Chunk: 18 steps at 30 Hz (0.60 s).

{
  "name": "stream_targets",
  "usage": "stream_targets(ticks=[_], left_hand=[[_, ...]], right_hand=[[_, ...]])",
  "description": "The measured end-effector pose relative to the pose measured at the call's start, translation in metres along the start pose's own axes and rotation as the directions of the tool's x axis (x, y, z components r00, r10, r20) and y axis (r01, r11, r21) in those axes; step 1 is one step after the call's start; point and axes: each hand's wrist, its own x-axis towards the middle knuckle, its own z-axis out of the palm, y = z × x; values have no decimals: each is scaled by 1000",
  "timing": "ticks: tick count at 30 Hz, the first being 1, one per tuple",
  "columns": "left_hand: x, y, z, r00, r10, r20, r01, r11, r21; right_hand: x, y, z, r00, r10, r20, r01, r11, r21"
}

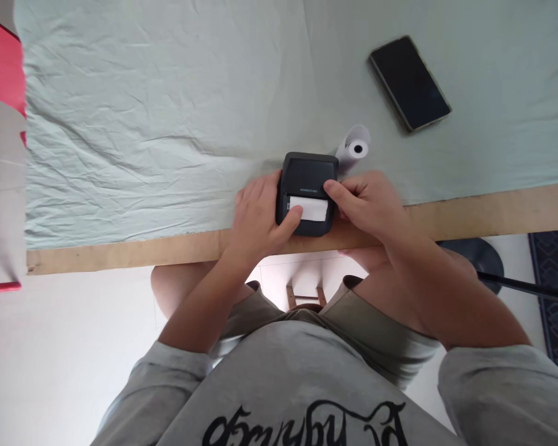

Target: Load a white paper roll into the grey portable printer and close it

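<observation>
A small black printer-like device [309, 173] rests at the front edge of the cloth-covered table, with white paper [314, 209] showing in its front slot. Along the device's left side lie the fingers of my left hand [260, 217], and its thumb presses on the paper. My right hand [369, 201] grips the device's right side, thumb on top near the small printed lettering and the other fingers curled, partly hidden. Just behind my right hand, a white paper roll [348, 152] with a dark core lies on the cloth, its loose end curling up.
A black phone-like device [411, 83] in a clear case lies at the back right on the pale green cloth [167, 111]. The table's wooden edge [121, 254] runs in front of my body. Below right are a round black base [474, 260] and a patterned mat.
</observation>
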Motion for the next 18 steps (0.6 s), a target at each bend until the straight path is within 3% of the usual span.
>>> stream_targets(ticks=[5,18], left_hand=[[-1,-1,1,1000,17,2,-17,1000,-12],[-2,6,-4,997,39,73,-45,996,78]], right_hand=[[1,-12,-7,987,148,68,-142,985,-95],[4,-20,-17,974,184,129,-172,980,-99]])
